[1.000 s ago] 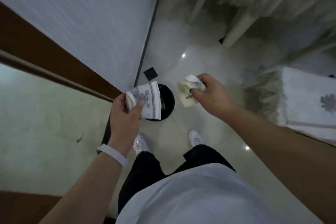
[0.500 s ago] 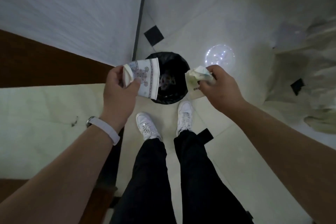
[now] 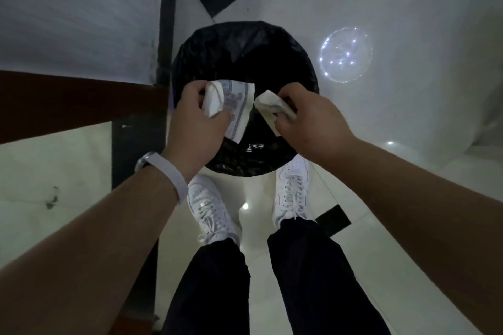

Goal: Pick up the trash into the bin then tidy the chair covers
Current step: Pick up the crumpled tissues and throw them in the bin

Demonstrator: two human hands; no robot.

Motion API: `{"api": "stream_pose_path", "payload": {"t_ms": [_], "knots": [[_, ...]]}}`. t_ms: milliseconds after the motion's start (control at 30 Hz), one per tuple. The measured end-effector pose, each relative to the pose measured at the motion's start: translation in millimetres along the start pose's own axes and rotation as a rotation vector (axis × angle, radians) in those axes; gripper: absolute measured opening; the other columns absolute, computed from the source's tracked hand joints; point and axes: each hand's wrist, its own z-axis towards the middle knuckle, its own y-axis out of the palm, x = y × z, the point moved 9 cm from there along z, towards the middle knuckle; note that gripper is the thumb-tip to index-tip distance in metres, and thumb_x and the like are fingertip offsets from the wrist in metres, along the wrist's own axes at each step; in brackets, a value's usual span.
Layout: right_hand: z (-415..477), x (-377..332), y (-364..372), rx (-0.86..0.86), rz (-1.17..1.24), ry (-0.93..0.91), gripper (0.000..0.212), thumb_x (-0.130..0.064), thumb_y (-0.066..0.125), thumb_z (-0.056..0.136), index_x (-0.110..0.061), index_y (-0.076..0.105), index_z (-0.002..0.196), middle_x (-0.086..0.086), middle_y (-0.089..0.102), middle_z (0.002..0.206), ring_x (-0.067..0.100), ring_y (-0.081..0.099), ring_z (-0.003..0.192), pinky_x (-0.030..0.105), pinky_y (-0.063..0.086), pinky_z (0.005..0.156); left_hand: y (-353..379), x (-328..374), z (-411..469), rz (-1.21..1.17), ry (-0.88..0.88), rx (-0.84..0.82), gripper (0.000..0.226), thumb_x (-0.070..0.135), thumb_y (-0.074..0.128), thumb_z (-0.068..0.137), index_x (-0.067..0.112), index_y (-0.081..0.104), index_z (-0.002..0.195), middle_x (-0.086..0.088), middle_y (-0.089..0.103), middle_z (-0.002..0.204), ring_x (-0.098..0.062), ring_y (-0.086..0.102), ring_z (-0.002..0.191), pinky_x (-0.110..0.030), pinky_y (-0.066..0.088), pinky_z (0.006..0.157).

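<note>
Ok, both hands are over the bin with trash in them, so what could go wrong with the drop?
1. The crumpled paper in the right hand hangs over the right side of the bin, not its middle; light paper might drift out and land by the right shoe.
2. The paper cup in the left hand lies sideways, so it may clip the rim and bounce out.

Round plastic-lined bin (image 3: pixel 245 57): glossy black. Crushed paper cup (image 3: pixel 238 102): white, blue-grey ornamental print. Crumpled paper scrap (image 3: pixel 266 102): white. Floor tiles (image 3: pixel 367 247): pale, black diamond insets.
</note>
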Motion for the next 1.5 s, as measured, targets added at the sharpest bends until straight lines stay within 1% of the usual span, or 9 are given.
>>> {"api": "stream_pose_path", "payload": {"t_ms": [67,133,233,367,467,633,800,1067,1500], "knots": [[6,6,11,0.016,-0.011,-0.033,0.030,-0.029,0.060,0.090,-0.016,0.057,0.117,0.002,0.063,0.101,0.022,0.060,0.087,0.041,0.053,0.073,12,-6,8,0.058,0.012,-0.058,0.060,0.024,0.069,0.090,0.021,0.040,0.143,0.011,0.052,0.121,-0.001,0.055,0.101,-0.005,0.041,0.077],[5,9,14,0.017,-0.040,-0.056,0.035,-0.029,0.060,0.089,-0.014,0.058,0.121,0.005,0.061,0.111,0.025,0.059,0.097,0.040,0.052,0.077,16,-5,9,0.091,0.030,-0.098,0.064,0.023,0.068,0.091,0.020,0.036,0.147,0.006,0.046,0.132,-0.007,0.049,0.116,-0.017,0.039,0.092],[-8,5,-2,0.088,-0.171,-0.079,0.037,-0.032,0.058,0.088,-0.011,0.062,0.118,0.007,0.062,0.111,0.030,0.058,0.098,0.041,0.050,0.078,12,14,-2,0.169,0.129,-0.124,0.055,0.021,0.065,0.092,0.019,0.044,0.143,0.010,0.043,0.129,-0.005,0.042,0.120,-0.025,0.037,0.100],[-39,-15,-46,0.192,-0.291,-0.059,0.040,-0.040,0.052,0.085,-0.011,0.065,0.109,0.007,0.064,0.106,0.031,0.058,0.096,0.041,0.045,0.081,-11,63,-32,0.326,0.287,-0.149,0.050,0.024,0.063,0.093,0.019,0.049,0.141,0.003,0.048,0.137,-0.004,0.043,0.120,-0.021,0.033,0.099],[-65,-38,-80,0.213,-0.343,-0.065,0.043,-0.043,0.048,0.086,-0.012,0.066,0.108,0.006,0.064,0.107,0.031,0.058,0.099,0.041,0.043,0.085,-33,107,-62,0.456,0.419,-0.165,0.049,0.025,0.061,0.094,0.016,0.051,0.141,-0.002,0.048,0.143,-0.013,0.043,0.129,-0.020,0.029,0.101],[-119,-83,-151,0.267,-0.364,-0.021,0.045,-0.046,0.043,0.087,-0.011,0.065,0.106,0.008,0.064,0.106,0.031,0.058,0.098,0.041,0.043,0.084,-74,185,-121,0.651,0.599,-0.157,0.049,0.032,0.058,0.094,0.015,0.053,0.140,-0.008,0.049,0.145,-0.025,0.045,0.131,-0.036,0.035,0.106],[-194,-133,-228,0.373,-0.369,0.013,0.047,-0.046,0.043,0.086,-0.010,0.066,0.105,0.009,0.065,0.105,0.033,0.059,0.096,0.041,0.043,0.083,-112,268,-195,0.724,0.813,-0.123,0.049,0.035,0.057,0.089,0.010,0.061,0.131,-0.015,0.059,0.132,-0.032,0.056,0.117,-0.048,0.048,0.097],[-338,-178,-329,0.538,-0.396,0.105,0.046,-0.046,0.042,0.087,-0.012,0.067,0.107,0.006,0.066,0.101,0.031,0.060,0.093,0.040,0.042,0.085,-155,399,-339,0.774,1.182,-0.058,0.047,0.034,0.058,0.088,0.011,0.063,0.128,-0.017,0.060,0.131,-0.037,0.057,0.120,-0.054,0.046,0.097],[-565,-113,-454,0.792,-0.360,0.273,0.049,-0.050,0.041,0.086,-0.017,0.066,0.113,0.006,0.064,0.115,0.030,0.058,0.107,0.039,0.044,0.091,-49,521,-547,0.826,1.531,-0.115,0.044,0.038,0.050,0.089,0.016,0.066,0.124,-0.011,0.063,0.129,-0.034,0.056,0.122,-0.052,0.044,0.101]]}}
